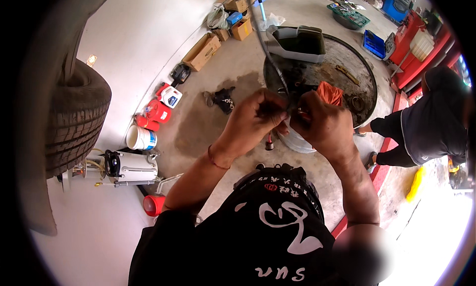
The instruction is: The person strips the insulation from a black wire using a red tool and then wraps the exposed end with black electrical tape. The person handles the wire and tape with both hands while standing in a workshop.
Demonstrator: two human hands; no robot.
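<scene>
A thin dark cable (267,53) hangs down from above and runs in between my two hands, which meet fingertip to fingertip in front of my chest. My left hand (258,115) is closed, thumb and fingers pinching the lower stretch of the cable. Pressed close beside it, my right hand (322,120) is closed at the same spot, its fingers curled around the cable. My fingers hide the cable's lower end. Behind my right hand shows an orange cloth (330,93). A small red and metal piece (269,142) appears just below my hands.
Beyond my hands stands a round black drum top (364,58) bearing a grey tub (297,50) of dark liquid. Boxes (202,53) and a white bucket (141,137) line the left wall. A tyre (77,117) hangs at left; a person in dark clothes (431,120) is at right.
</scene>
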